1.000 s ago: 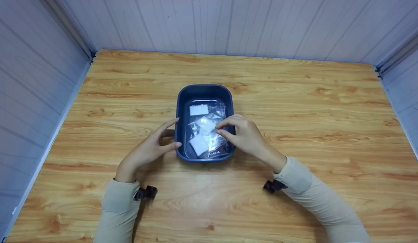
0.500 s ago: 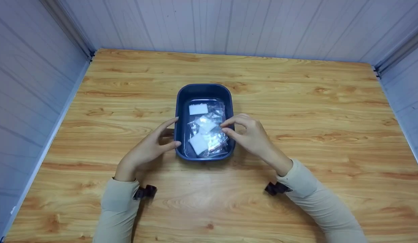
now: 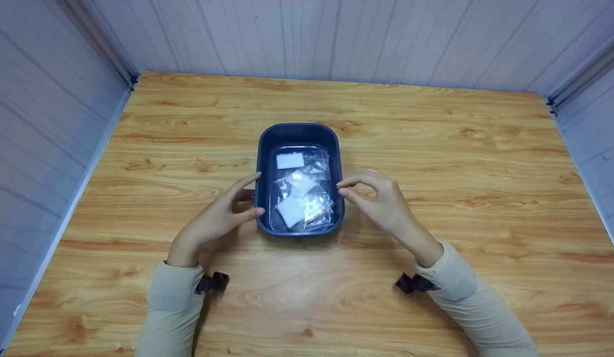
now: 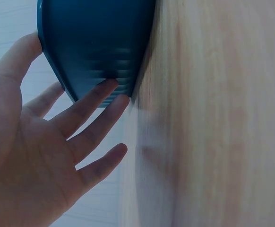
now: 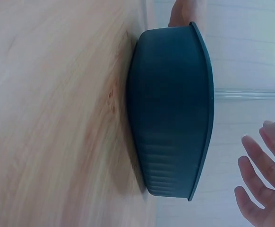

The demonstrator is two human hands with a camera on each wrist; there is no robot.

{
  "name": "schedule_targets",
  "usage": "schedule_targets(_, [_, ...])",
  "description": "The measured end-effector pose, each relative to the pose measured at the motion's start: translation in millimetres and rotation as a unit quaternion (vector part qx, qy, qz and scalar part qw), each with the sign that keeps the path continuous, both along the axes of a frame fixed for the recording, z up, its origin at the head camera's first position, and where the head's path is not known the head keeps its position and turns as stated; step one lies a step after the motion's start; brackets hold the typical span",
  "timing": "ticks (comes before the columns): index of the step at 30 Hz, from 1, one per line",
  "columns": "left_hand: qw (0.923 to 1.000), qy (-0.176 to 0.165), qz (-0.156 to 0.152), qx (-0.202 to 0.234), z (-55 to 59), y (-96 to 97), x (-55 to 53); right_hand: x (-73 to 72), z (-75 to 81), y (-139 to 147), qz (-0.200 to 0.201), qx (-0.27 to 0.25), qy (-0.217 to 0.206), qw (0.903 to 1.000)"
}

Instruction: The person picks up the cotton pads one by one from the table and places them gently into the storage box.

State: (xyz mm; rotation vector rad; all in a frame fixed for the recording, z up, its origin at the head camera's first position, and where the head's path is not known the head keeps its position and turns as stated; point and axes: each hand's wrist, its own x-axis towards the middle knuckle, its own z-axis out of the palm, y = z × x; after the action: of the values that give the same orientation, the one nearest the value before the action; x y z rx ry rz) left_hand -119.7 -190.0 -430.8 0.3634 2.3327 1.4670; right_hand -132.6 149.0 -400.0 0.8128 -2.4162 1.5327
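Observation:
A dark blue plastic bin (image 3: 299,230) with rounded corners stands on the table. Inside lie several clear plastic bags (image 3: 316,206) and white flat rectangular pieces (image 3: 290,211), some overlapping the bags. My left hand (image 3: 215,213) is at the bin's left side, fingertips and thumb at the rim; in the left wrist view its fingers (image 4: 88,101) are spread and mostly straight against the outer wall. My right hand (image 3: 381,201) hovers by the right rim with thumb and index tip close together. Nothing shows between them, and the right wrist view has its other fingers (image 5: 260,165) loosely bent, apart from the bin.
The wood-grain table (image 3: 485,198) extends on all sides of the bin. Pale panel walls (image 3: 307,39) stand at the back, left and right. A small black device (image 3: 212,282) is worn at the left cuff, another black device (image 3: 417,283) at the right.
My right hand has moved rightward, from over the bags inside the bin to its right rim. The left hand and the bin stay nearly in place.

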Motion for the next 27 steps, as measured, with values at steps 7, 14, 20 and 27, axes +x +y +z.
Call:
schedule_targets(7, [1.0,-0.002,0.002,-0.008,-1.6,-0.8,0.9,7.3,2.5,11,-0.013,-0.003,0.008,0.9999])
schedule_targets(14, [0.9999,-0.001,0.004,-0.01,-1.7,-1.1,1.1,14.9,5.9,24,-0.027,-0.005,0.015,0.9995])
schedule_targets(20, [0.9999,-0.004,0.005,-0.009,-1.0,-0.5,1.1,19.2,9.7,35,-0.048,-0.002,0.012,0.9988])
schedule_targets(27, [0.9999,-0.004,0.003,-0.009,-0.6,0.0,0.6,23.4,14.4,50,-0.077,0.0,0.011,0.997])
